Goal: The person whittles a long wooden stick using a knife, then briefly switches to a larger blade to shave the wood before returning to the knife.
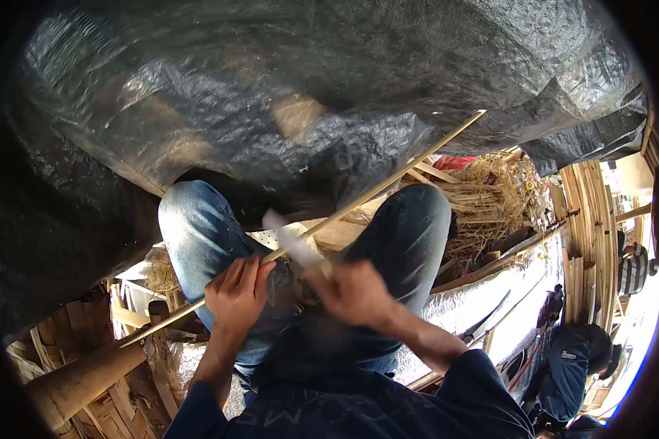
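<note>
A long, thin bamboo strip (392, 180) runs slantwise across my lap, from the lower left up to the dark sheet at the upper right. My left hand (236, 294) is closed around it in front of one knee, thumb along the top. In my right hand (353, 293), smeared by motion, is a knife (294, 240). Its pale, blurred blade lies across the strip just beyond my left thumb, and my fingers hide most of the handle. Both hands are between my bent knees in blue jeans (198, 219).
A black plastic sheet (359, 66) hangs close in front of my knees. Shavings and split pieces (490, 194) lie in a heap at the right, with upright bamboo slats (589, 219) beyond. A thick bamboo pole (88, 380) is at the lower left. A person (567, 366) in dark clothing is at the lower right.
</note>
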{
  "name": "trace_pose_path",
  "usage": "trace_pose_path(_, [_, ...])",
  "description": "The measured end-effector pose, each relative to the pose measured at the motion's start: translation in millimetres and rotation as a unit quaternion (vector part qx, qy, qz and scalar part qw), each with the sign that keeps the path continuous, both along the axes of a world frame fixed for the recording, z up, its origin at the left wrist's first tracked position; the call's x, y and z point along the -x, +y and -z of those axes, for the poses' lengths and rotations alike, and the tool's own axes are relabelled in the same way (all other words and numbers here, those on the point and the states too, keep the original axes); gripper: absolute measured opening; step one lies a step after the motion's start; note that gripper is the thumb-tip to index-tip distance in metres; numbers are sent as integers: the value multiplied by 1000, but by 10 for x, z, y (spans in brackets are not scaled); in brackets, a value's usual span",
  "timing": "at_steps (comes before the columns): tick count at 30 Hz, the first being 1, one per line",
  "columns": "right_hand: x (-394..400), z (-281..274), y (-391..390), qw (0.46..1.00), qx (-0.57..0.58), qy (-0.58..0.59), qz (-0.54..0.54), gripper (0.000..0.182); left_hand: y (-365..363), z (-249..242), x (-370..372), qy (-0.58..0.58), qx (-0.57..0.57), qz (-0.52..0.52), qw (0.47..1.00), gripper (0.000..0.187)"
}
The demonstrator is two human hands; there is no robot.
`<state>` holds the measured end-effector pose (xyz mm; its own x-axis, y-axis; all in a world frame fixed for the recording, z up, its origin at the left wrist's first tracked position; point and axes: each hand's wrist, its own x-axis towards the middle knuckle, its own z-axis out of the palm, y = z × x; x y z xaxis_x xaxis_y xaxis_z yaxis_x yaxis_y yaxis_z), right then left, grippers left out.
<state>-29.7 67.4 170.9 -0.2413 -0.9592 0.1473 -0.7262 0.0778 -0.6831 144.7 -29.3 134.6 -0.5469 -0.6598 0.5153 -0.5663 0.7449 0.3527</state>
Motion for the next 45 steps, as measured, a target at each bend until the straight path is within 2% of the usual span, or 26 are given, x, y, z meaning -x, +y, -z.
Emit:
trace_pose_path(2, [154,106,32,1000,15,5,14,36,-20,13,-27,2,6,3,1000,17])
trace_pose_path(4, [644,-106,-5,968,-61,-56,237,41,17,-1,-32,-21,-10,4,1000,17])
trace_pose_path(6, [778,-418,-115,945,-46,-104,307,46,17,-2,-27,-12,-9,4,1000,17])
trace_pose_path(8, [392,-45,5,994,6,3,107,43,20,-22,2,0,0,7,1000,17])
trace_pose_path(12, [335,84,-16,997,-22,42,65,41,-2,-44,4,-5,-25,0,1000,13])
trace_pose_path(13, [532,-49,-87,986,48,-12,161,42,23,-39,-5,-13,-35,-2,999,13])
trace_pose_path(14, [743,-177,-132,945,-15,-145,294,41,36,-27,-31,-14,-40,-3,999,13])
trace_pose_path(16, [570,-186,-110,969,-5,0,246,42,-9,-20,-18,-22,-5,7,1000,17])
trace_pose_path(18, [137,70,-37,988,-149,51,-4,37,-16,-30,9,-16,1,7,1000,17])
trace_pose_path(19, [214,71,-28,988,-144,51,-2,37,8,-38,8,-11,4,6,1000,17])
trace_pose_path(22, [615,-50,-75,980,-6,-22,196,43,-16,-22,-23,-23,-2,3,1000,16])
trace_pose_path(26, [392,11,-9,997,-37,-3,66,44,31,-46,-23,-25,-1,4,1000,16])
trace_pose_path(27, [79,43,62,994,-108,-22,-1,42,24,-56,-16,-25,4,6,1000,16])
trace_pose_path(30, [317,76,71,995,-72,-62,40,39,19,-56,-41,-17,-15,5,1000,18])
trace_pose_path(31, [542,120,27,991,-5,-6,131,40,8,-92,-84,-30,-103,28,994,19])
trace_pose_path(32, [718,-104,-23,967,-25,-96,233,40,-18,-143,-132,-44,-189,54,980,21])
trace_pose_path(33, [673,-196,3,968,-55,-83,231,43,-76,-215,-171,-53,-285,87,953,21])
trace_pose_path(34, [623,-249,7,969,-82,-68,225,47,-136,-279,-157,-49,-284,90,953,21])
trace_pose_path(36, [253,-32,165,993,-104,-38,32,46,-245,-418,-135,23,-538,121,834,21])
trace_pose_path(37, [88,49,179,999,-5,-31,-21,42,-263,-494,-119,29,-562,140,815,22])
trace_pose_path(38, [126,77,138,999,0,-35,-18,42,-318,-485,-130,23,-559,141,817,22])
trace_pose_path(40, [396,88,34,988,60,-41,136,41,-392,-382,-139,-9,-467,219,857,26])
trace_pose_path(41, [560,-76,-17,957,30,-166,238,39,-361,-364,-119,21,-471,177,864,29])
trace_pose_path(42, [545,-67,5,957,27,-165,236,39,-341,-355,-124,23,-473,175,863,29])
trace_pose_path(44, [453,-47,70,990,32,-60,122,38,-321,-365,-118,34,-455,150,877,30])
trace_pose_path(45, [314,-12,135,999,-48,-2,21,39,-314,-396,-103,33,-463,145,874,29])
